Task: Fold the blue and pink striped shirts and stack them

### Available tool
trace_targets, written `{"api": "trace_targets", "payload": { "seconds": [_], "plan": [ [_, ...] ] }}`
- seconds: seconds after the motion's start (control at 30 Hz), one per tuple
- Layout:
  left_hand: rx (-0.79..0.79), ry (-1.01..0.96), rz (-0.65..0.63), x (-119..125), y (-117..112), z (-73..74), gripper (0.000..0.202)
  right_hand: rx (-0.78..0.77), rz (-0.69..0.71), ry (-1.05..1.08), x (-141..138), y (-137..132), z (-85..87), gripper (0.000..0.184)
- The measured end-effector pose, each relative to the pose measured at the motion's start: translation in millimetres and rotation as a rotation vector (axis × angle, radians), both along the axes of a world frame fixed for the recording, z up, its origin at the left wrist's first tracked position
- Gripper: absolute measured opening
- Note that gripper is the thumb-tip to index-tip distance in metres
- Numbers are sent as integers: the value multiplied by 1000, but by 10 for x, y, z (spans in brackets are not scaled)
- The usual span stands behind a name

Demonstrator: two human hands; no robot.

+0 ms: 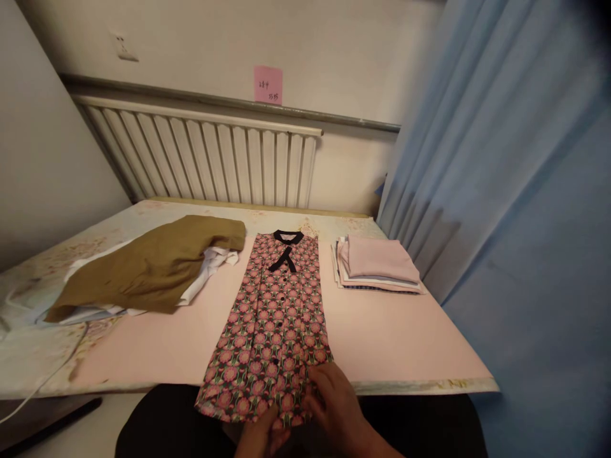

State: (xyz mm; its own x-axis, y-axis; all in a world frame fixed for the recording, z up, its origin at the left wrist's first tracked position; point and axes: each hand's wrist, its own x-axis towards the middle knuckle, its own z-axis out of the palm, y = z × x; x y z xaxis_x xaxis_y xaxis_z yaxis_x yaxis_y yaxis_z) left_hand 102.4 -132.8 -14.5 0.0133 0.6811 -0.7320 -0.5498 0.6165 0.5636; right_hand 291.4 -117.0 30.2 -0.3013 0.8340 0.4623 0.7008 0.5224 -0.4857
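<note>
A floral patterned dress [274,318] with a dark collar and bow lies flat down the middle of the pink table top [391,337], its hem hanging over the near edge. My left hand [260,436] is under the hem with fingers curled on the fabric. My right hand [334,401] lies on top of the hem at its right corner, fingers pinching the cloth.
A pile of clothes topped by an olive-brown garment [153,267] lies at the left. A neat stack of folded pink and striped clothes [377,264] sits at the right. A radiator [205,159] stands behind the table, a blue curtain [515,191] on the right.
</note>
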Motion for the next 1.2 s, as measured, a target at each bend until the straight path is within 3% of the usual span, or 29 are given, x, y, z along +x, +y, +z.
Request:
{"api": "trace_targets", "payload": {
  "seconds": [0.2, 0.33, 0.43, 0.57, 0.7, 0.87, 0.97, 1.03, 1.2],
  "plan": [
    [61, -191, -84, 28, 4, -33, 40, -10, -40, -244, -141, 83, -254, 37],
    [38, -207, -96, 53, 11, -96, 43, 99, -71, -201, -124, 131, -367, 32],
    [16, -142, -78, 85, 19, -102, 47, 77, -46, -68, -82, 147, -326, 23],
    [67, -129, -47, 105, 22, -91, 48, -35, -128, 113, -48, 128, -105, 24],
    [58, -129, -12, 115, 26, -81, 44, -25, -89, 153, -136, 145, 82, 26],
    [36, -105, 2, 122, 33, -84, 41, -80, 102, -102, -292, 215, 15, 12],
    [33, -94, 13, 111, 27, -99, 44, -103, 190, -82, -258, 204, -50, 12],
    [27, -88, 23, 103, 20, -105, 49, -138, 70, 50, -163, 208, -56, 17],
    [13, -66, 13, 96, -2, -82, 50, -408, -497, 512, 163, 453, -38, 19]
  ]
}}
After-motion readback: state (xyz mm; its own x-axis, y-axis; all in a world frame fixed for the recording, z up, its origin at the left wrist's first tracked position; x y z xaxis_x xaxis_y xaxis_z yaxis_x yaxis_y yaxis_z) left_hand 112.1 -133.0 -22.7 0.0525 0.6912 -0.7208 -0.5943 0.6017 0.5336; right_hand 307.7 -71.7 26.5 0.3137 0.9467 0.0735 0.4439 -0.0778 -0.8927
